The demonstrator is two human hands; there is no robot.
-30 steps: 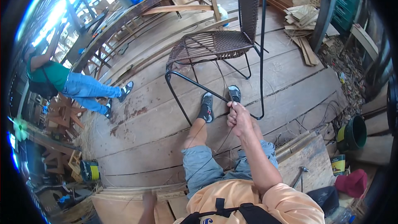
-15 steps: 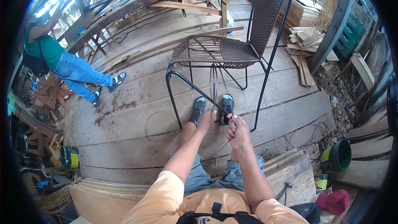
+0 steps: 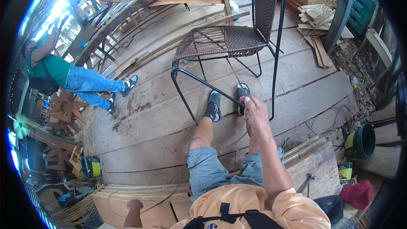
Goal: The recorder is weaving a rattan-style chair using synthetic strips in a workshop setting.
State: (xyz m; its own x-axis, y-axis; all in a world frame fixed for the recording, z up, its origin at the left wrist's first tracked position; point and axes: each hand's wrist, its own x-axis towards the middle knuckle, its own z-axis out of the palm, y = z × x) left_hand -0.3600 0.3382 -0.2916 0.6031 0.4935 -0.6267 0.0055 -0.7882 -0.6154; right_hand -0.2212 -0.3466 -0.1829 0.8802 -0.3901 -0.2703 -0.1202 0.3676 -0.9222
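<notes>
Right fist clenched on a thin brown strand point(image 3: 235, 72) beneath a half-woven brown chair with black metal tubing point(image 3: 243, 41).
The chair stands before the person; the right hand point(image 3: 256, 112), arm extended, meets its lower tube. Left of the chair, well apart, the blurred left hand point(image 3: 135, 205) hangs low; its grip I cannot tell.

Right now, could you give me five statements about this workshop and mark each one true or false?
1. The right hand is at the lower front of the chair. True.
2. Both hands are at the chair. False: the left hand is away from it, at the lower left.
3. The seat is closely woven all over. False: the seat has open gaps toward its front.
4. A hammer lies at the lower right. True.
5. The co-worker's top is red. False: that top is green.
</notes>
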